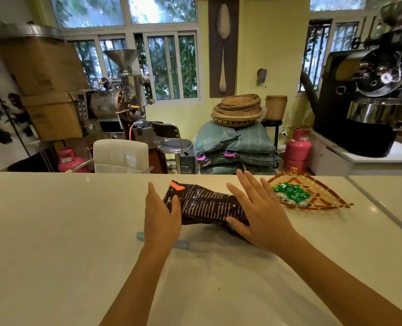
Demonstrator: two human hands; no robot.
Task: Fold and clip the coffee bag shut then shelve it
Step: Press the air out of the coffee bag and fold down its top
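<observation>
A dark brown coffee bag [203,203] with white print and an orange corner lies flat on the white counter [54,231]. My left hand [161,220] hovers at the bag's left end, fingers together and extended, holding nothing. My right hand [258,212] is spread over the bag's right end, with the thumb touching the bag's near edge. A light blue bar-shaped clip [183,244] lies on the counter just in front of the bag, partly hidden under my left wrist.
A woven fan-shaped tray [322,198] with green wrapped sweets sits to the right of the bag. Beyond the counter's far edge stand a white chair [121,156], a stool, stacked sacks, pink gas cylinders and coffee roasters. No shelf shows.
</observation>
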